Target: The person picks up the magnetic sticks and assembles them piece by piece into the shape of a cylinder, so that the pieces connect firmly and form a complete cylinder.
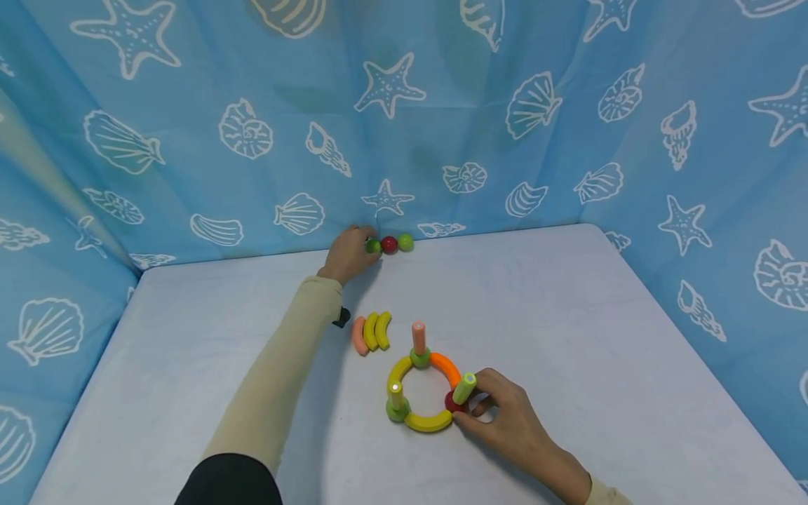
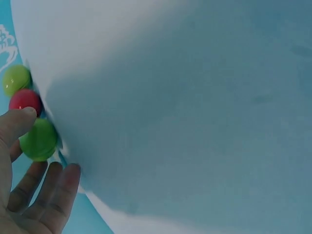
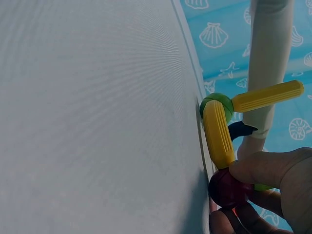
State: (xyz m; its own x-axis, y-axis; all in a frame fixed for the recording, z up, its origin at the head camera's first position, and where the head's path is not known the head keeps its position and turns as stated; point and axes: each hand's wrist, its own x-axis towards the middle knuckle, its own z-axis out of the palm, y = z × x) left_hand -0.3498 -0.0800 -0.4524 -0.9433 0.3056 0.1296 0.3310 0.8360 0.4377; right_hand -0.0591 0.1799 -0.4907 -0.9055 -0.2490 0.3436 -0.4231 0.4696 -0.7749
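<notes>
At the far edge of the white table, my left hand [image 1: 351, 254] pinches a green ball [image 2: 39, 140] between thumb and index finger, its other fingers stretched out. That ball ends a row with a red ball [image 1: 389, 244] and a light green ball [image 1: 406, 243]. Nearer me lies a ring of curved yellow and orange sticks joined by balls, with upright sticks on the balls. My right hand [image 1: 505, 417] grips the ring's dark red ball [image 3: 229, 189], which bears a tilted light green stick [image 1: 465, 388]. A yellow curved stick [image 3: 218, 134] joins that ball to a green one.
Left of the ring, a pink curved stick [image 1: 360, 336] lies beside two yellow curved sticks [image 1: 376, 331]. My left sleeve [image 1: 284, 365] stretches across the table's left part. A blue curtain [image 1: 391, 154] with white shell prints hangs along the table's back and sides.
</notes>
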